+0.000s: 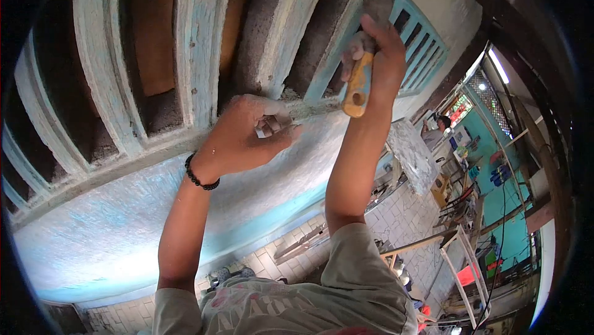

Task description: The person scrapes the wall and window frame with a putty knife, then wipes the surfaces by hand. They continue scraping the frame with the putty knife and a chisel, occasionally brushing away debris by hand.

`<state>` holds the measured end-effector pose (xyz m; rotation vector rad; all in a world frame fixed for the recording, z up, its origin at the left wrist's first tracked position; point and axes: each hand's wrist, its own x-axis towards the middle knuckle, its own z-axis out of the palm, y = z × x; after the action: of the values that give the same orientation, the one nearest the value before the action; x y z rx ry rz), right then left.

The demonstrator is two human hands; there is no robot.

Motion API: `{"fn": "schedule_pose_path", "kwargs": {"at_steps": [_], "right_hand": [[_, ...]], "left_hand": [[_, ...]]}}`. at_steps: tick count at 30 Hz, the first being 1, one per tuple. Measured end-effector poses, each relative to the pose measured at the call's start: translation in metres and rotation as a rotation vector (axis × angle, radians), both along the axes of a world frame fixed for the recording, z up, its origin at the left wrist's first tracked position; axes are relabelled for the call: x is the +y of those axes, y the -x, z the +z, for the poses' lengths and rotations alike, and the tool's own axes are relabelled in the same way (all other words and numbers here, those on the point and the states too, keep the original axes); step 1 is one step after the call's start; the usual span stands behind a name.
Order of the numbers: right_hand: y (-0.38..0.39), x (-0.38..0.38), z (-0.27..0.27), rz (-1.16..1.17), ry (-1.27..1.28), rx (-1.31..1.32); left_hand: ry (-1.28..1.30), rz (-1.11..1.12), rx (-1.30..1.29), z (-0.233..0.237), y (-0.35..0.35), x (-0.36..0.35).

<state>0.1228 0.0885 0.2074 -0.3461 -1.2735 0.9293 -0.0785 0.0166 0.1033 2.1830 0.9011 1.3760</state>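
My right hand (387,47) is raised and wrapped round a scraper. Its worn yellow handle (359,90) points down, and the flat metal blade (377,4) reaches up over the light-blue slats. My left hand (242,136), dusty at the knuckles, is closed beside the ledge (167,149) under the slats. A small whitish patch shows between its thumb and curled fingers; I cannot tell what it holds. Flaking pale-blue paint covers the upright slats (201,44), with dark gaps between them. A black bead bracelet (199,175) circles my left wrist.
Below the ledge runs a patchy blue-white wall (124,217) down to a tiled floor (405,223). At right stand a wooden frame (461,267) and a whitish panel (413,155). Another person (436,132) is farther back, near a cluttered bench and turquoise wall (486,149).
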Motion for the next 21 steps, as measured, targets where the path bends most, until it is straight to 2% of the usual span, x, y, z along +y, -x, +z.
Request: {"fn": "schedule_pose_path", "kwargs": {"at_steps": [4, 7, 10, 13, 16, 17, 19, 21], "right_hand": [[0.005, 0.003, -0.014, -0.074, 0.041, -0.009], [0.005, -0.002, -0.030, -0.006, -0.004, 0.002], [0.014, -0.010, -0.010, -0.210, 0.033, 0.003], [0.012, 0.013, 0.003, -0.282, -0.131, -0.016], [0.021, 0.006, -0.006, -0.098, -0.105, 0.097], [0.020, 0.005, -0.014, -0.148, -0.090, 0.070], [0.018, 0.005, -0.025, -0.241, -0.073, 0.011], [0.018, 0.006, -0.015, -0.230, -0.085, 0.021]], "left_hand": [[0.012, -0.058, -0.062, -0.003, 0.000, 0.002], [-0.022, 0.005, 0.017, 0.002, 0.001, -0.001], [-0.029, 0.015, 0.063, 0.006, 0.001, -0.002], [-0.043, 0.035, 0.090, 0.003, 0.003, 0.001], [-0.018, 0.019, 0.060, -0.003, 0.005, 0.006], [0.025, -0.007, -0.063, -0.005, 0.000, 0.007], [0.036, -0.007, -0.038, -0.001, 0.000, 0.002], [0.009, -0.006, -0.031, 0.001, 0.000, 0.003]]}}
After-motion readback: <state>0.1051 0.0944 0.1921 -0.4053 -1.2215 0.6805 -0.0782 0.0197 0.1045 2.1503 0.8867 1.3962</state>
